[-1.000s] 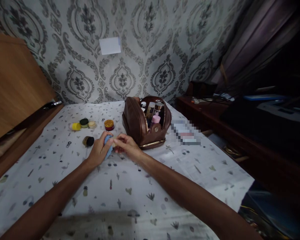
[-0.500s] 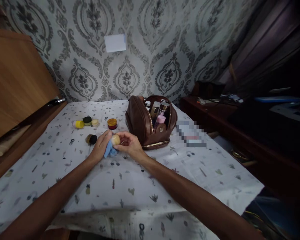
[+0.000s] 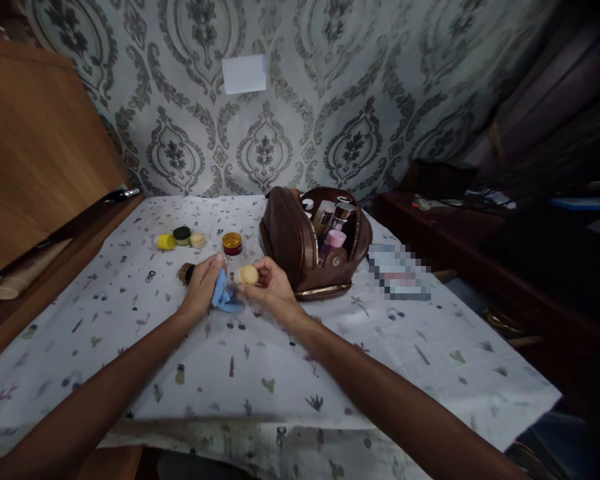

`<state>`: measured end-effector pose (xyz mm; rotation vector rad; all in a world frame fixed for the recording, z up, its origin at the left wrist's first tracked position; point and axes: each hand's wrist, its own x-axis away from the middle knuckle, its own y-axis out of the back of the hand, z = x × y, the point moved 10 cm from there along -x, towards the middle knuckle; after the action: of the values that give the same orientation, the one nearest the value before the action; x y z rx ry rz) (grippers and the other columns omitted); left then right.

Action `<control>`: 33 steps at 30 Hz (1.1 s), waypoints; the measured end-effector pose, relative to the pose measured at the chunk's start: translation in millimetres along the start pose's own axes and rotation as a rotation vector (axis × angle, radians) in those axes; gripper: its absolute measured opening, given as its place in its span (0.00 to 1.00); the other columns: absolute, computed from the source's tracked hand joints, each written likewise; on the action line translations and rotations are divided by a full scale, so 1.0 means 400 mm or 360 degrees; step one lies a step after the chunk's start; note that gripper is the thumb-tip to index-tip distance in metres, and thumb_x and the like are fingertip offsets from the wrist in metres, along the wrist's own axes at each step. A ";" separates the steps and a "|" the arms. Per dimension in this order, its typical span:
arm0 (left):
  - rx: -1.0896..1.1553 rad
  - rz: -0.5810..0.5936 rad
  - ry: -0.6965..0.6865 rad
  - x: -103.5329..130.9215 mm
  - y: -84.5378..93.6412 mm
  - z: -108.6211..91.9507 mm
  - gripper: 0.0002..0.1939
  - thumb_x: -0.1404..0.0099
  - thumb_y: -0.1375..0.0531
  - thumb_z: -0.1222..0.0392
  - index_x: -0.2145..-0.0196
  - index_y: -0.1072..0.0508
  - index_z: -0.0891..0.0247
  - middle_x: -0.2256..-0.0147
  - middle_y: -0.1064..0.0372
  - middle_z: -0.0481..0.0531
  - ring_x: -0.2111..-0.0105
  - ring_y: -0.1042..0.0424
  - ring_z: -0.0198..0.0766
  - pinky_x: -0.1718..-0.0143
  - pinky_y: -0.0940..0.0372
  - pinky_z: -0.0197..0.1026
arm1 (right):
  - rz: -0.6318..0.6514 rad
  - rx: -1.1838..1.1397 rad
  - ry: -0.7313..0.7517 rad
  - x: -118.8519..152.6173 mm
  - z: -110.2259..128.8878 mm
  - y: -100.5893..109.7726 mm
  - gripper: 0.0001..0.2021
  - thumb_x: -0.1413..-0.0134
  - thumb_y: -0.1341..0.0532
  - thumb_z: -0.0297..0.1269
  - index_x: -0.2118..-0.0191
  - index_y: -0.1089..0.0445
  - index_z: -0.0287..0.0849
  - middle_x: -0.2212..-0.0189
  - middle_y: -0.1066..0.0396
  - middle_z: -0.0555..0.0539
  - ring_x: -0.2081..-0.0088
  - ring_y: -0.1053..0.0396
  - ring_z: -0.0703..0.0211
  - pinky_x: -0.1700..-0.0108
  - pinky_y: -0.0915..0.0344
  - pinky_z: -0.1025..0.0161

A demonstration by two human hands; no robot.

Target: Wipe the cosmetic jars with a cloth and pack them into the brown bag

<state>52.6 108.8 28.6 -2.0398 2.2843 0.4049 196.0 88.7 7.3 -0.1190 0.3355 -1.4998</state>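
Note:
My left hand (image 3: 205,287) is closed on a crumpled blue cloth (image 3: 225,298), which hangs below its fingers. Between the thumb and fingers of my right hand (image 3: 275,288) is a small jar with a cream-yellow lid (image 3: 250,275); the jar and the cloth are apart. Partly behind my left hand lies a small black-and-gold jar (image 3: 185,273). Just beyond the hands stands an amber and dark red jar (image 3: 232,243). Farther left are a yellow-capped container (image 3: 165,241), a dark green-lidded jar (image 3: 182,235) and a small cream-coloured jar (image 3: 197,239), close together.
An unzipped brown toiletry bag (image 3: 293,243) holding several bottles, one with a pink cap (image 3: 336,239), stands right of my hands. Beyond it lies a pixelated flat item (image 3: 400,273). A patterned white cloth (image 3: 260,360) covers the table against the wall; a wooden cabinet (image 3: 40,153) borders the left.
My right hand has drawn the cream-lidded jar away from the blue cloth, to the right. My left hand keeps the cloth. The whole view has shifted slightly.

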 end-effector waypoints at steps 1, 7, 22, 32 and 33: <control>-0.0022 -0.0044 -0.0030 0.000 0.008 -0.008 0.29 0.34 0.48 0.30 0.72 0.36 0.61 0.81 0.40 0.44 0.82 0.42 0.30 0.83 0.44 0.33 | 0.0007 0.0061 -0.0003 -0.001 -0.005 0.000 0.27 0.71 0.23 0.41 0.67 0.39 0.46 0.69 0.30 0.55 0.66 0.30 0.61 0.65 0.34 0.65; -0.0257 -0.0013 -0.0238 0.006 0.005 -0.051 0.26 0.30 0.51 0.35 0.56 0.32 0.60 0.68 0.32 0.49 0.70 0.33 0.36 0.68 0.35 0.37 | 0.0040 0.0392 0.0067 -0.008 -0.017 0.003 0.22 0.65 0.27 0.43 0.62 0.32 0.44 0.69 0.28 0.52 0.68 0.33 0.60 0.66 0.36 0.64; -0.0721 0.0366 -0.0433 0.018 -0.045 -0.059 0.18 0.31 0.48 0.44 0.55 0.35 0.61 0.67 0.30 0.48 0.68 0.32 0.38 0.63 0.37 0.39 | 0.0199 0.0238 0.0023 -0.002 -0.041 -0.014 0.23 0.64 0.26 0.46 0.60 0.29 0.44 0.66 0.27 0.49 0.64 0.29 0.58 0.59 0.30 0.60; -0.0585 0.0345 -0.0308 0.019 -0.052 -0.053 0.20 0.32 0.50 0.41 0.68 0.37 0.60 0.77 0.42 0.43 0.75 0.41 0.35 0.72 0.44 0.37 | 0.0114 0.0955 0.0519 0.045 0.068 -0.033 0.12 0.54 0.34 0.31 0.61 0.30 0.46 0.63 0.32 0.49 0.68 0.34 0.60 0.63 0.33 0.61; -0.0558 0.0335 -0.0307 0.018 -0.051 -0.054 0.20 0.31 0.50 0.41 0.68 0.37 0.60 0.77 0.42 0.43 0.75 0.41 0.35 0.72 0.44 0.37 | 0.0121 0.0963 0.0520 0.046 0.069 -0.034 0.13 0.53 0.34 0.32 0.59 0.30 0.46 0.62 0.32 0.49 0.67 0.33 0.59 0.62 0.33 0.61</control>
<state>74.6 94.8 44.7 -1.7903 2.4507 1.0333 191.6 66.1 34.6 0.6176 0.1306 -1.4849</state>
